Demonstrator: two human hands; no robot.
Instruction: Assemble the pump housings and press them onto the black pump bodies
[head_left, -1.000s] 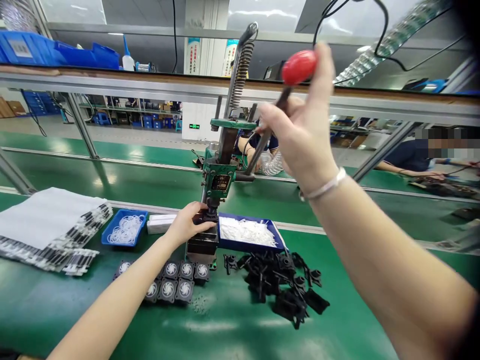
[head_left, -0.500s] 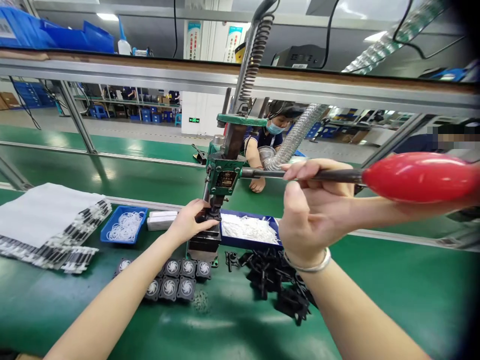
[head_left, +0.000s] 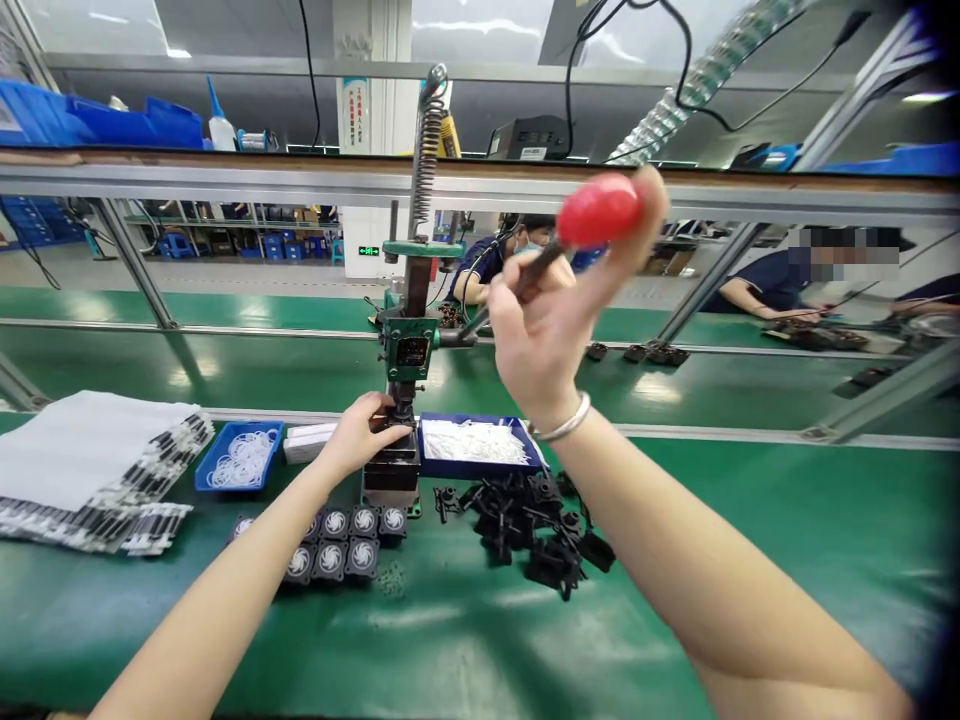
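Observation:
A green hand-operated arbor press (head_left: 411, 348) stands on the bench before me, its ram lowered close to its base. At the ram's foot, my left hand (head_left: 357, 436) has thumb and fingers closed around a small black part (head_left: 402, 420), mostly hidden by the fingers and the ram. My right hand (head_left: 541, 335) is raised to the right of the press, curled on the press lever (head_left: 474, 326). The lever's red knob (head_left: 598, 210) tilts upward beside my fingers and is blurred.
Black fan units (head_left: 363, 522) stand in rows left of the press base. Loose black plastic parts (head_left: 517, 520) are heaped on the right. Behind are a blue tray of white rings (head_left: 241, 458) and a box of white strips (head_left: 476, 442). Co-workers sit across the bench.
The lever has swung from near level to tilting upward away from me, with my right hand on it. My left hand stays at the ram's foot. The view has shifted.

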